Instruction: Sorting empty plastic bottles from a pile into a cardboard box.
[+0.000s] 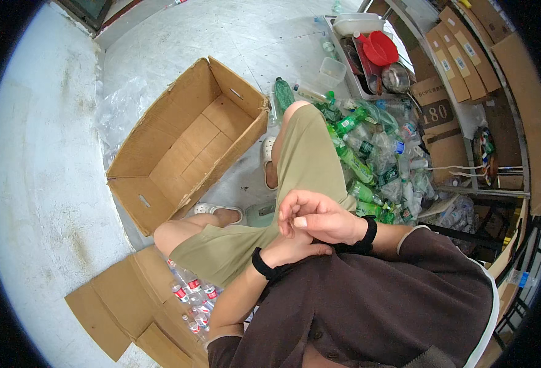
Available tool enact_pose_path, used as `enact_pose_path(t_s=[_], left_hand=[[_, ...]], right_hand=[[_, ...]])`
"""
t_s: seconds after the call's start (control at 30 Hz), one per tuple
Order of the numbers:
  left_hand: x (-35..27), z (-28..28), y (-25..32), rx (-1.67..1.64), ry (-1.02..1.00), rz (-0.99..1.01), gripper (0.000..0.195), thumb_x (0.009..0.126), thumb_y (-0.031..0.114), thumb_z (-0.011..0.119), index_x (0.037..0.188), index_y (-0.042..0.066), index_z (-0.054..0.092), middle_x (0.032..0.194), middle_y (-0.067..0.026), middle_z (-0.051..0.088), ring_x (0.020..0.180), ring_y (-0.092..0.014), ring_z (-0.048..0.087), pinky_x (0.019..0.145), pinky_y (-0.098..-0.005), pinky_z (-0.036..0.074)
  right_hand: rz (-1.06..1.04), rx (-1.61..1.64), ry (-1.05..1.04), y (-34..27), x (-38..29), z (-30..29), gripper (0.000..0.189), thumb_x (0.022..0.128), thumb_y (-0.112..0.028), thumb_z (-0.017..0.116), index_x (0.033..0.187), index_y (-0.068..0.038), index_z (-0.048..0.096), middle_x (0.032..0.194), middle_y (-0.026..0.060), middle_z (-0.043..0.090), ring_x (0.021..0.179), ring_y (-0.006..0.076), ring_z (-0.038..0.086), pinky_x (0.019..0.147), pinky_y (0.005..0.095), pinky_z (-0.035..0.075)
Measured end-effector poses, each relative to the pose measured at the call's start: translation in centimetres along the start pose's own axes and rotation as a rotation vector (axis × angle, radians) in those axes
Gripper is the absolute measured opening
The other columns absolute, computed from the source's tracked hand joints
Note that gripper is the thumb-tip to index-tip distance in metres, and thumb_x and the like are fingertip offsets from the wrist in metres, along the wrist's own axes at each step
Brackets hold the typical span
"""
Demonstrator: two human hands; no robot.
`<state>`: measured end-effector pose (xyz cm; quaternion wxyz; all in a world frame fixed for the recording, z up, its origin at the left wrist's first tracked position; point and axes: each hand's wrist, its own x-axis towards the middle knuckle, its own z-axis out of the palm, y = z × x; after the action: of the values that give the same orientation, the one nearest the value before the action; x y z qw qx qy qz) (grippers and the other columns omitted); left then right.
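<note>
My right hand [322, 220] is raised just above my lap, its fingers loosely curled and the thumb apart from them, with nothing seen in it. Under it lies my left hand [293, 248], thumb stretched to the side; its fingertips are hidden beneath the right hand. Both wrists wear black bands. Beyond my left knee stands an open cardboard box [187, 152] with hand holes and nothing visible inside. Green and clear plastic bottles [367, 152] are heaped on the floor beside my right leg. Neither hand touches the box or bottles.
A metal tray [344, 60] bears a red plastic scoop [380, 48] and a steel bowl [395, 78]. Shelving with cardboard boxes [436, 108] is at right. Clear plastic film [125, 110] lies near the left wall. Flattened cardboard [123, 299] and red-labelled bottles [194, 285] are at lower left.
</note>
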<state>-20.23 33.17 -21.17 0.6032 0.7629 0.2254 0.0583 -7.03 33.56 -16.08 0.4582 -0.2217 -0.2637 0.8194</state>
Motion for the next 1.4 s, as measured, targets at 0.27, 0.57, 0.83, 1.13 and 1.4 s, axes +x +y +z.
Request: enact_pose_path(t_s=[0.27, 0.57, 0.83, 1.13, 1.4], left_hand=[[0.1, 0.1, -0.6, -0.173, -0.104, 0.004, 0.060, 0.075, 0.032, 0.068, 0.121, -0.002, 0.048, 0.121, -0.0183, 0.049, 0.120, -0.026, 0.041, 0.100, -0.0351, 0.030], [0.1, -0.1, -0.7, -0.053, -0.137, 0.010, 0.061, 0.075, 0.032, 0.068, 0.122, -0.001, 0.047, 0.120, -0.0161, 0.051, 0.118, -0.026, 0.043, 0.099, -0.0347, 0.031], [0.2, -0.3, -0.7, 0.051, -0.168, 0.023, 0.062, 0.075, 0.033, 0.068, 0.124, 0.001, 0.047, 0.120, -0.0142, 0.052, 0.116, -0.025, 0.045, 0.099, -0.0344, 0.031], [0.3, -2.6, 0.2, -0.173, -0.075, 0.120, 0.032, 0.080, 0.017, 0.063, 0.107, 0.000, 0.059, 0.106, -0.0117, 0.059, 0.097, -0.021, 0.057, 0.087, -0.0327, 0.043], [-4.3, -9.2, -2.8, -0.517, 0.463, 0.057, 0.023, 0.085, 0.009, 0.055, 0.107, 0.000, 0.058, 0.102, -0.0078, 0.058, 0.092, -0.015, 0.056, 0.082, -0.0268, 0.044]], right_hand=[[0.003, 0.037, -0.114, 0.0, 0.0, 1.1, 0.017, 0.089, -0.008, 0.051, 0.105, -0.003, 0.049, 0.092, 0.0054, 0.056, 0.084, 0.0113, 0.054, 0.074, 0.0245, 0.043], [-0.003, -0.096, -0.165, 0.4, 0.4, 0.8, 0.020, 0.088, -0.008, 0.050, 0.105, 0.000, 0.049, 0.094, 0.0085, 0.056, 0.087, 0.0137, 0.053, 0.077, 0.0272, 0.042], [-0.004, -0.098, -0.139, 0.8, 0.4, 0.3, 0.017, 0.088, -0.008, 0.053, 0.104, -0.004, 0.049, 0.093, 0.0042, 0.056, 0.087, 0.0112, 0.053, 0.076, 0.0256, 0.043], [-0.029, -0.078, 0.171, -1.5, -0.9, -2.9, 0.018, 0.087, -0.011, 0.052, 0.103, -0.004, 0.051, 0.094, 0.0059, 0.057, 0.088, 0.0134, 0.055, 0.078, 0.0272, 0.043], [-0.072, -0.345, 0.552, -3.8, -2.3, -10.3, 0.019, 0.087, -0.014, 0.053, 0.104, -0.006, 0.052, 0.094, 0.0028, 0.057, 0.083, 0.0099, 0.053, 0.074, 0.0230, 0.042]])
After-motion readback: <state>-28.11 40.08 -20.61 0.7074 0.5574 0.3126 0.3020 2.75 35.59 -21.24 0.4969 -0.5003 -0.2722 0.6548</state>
